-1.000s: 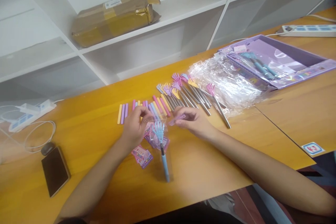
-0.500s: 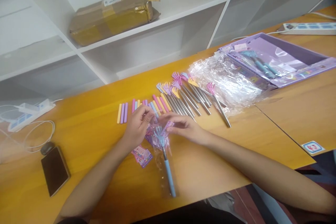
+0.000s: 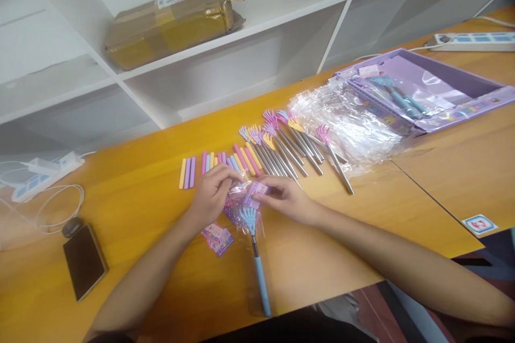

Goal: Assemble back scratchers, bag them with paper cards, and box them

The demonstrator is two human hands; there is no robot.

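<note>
A blue hand-shaped scratcher (image 3: 260, 278) lies in a clear plastic bag (image 3: 246, 268), its handle pointing toward the table's near edge. My left hand (image 3: 213, 193) pinches the top of that bag. Between the thumb and fingers of my right hand (image 3: 284, 198) is a small purple card (image 3: 255, 193), at the bag's mouth just above the blue claw. More printed cards (image 3: 218, 238) lie on the table below my left hand. Beyond my hands are several coloured tubes (image 3: 187, 173) and several metal rods with claw heads (image 3: 306, 144).
Clear plastic bags (image 3: 350, 118) are heaped beside a purple box (image 3: 466, 86) at the right. A phone (image 3: 84, 262) and power strip (image 3: 48, 177) are at the left. A taped carton (image 3: 173, 24) sits on the white shelf (image 3: 257, 24).
The blue scratcher in its bag has shifted slightly toward the near edge. The purple card has moved left and turned, so more of its face shows. Both hands stay nearly in place.
</note>
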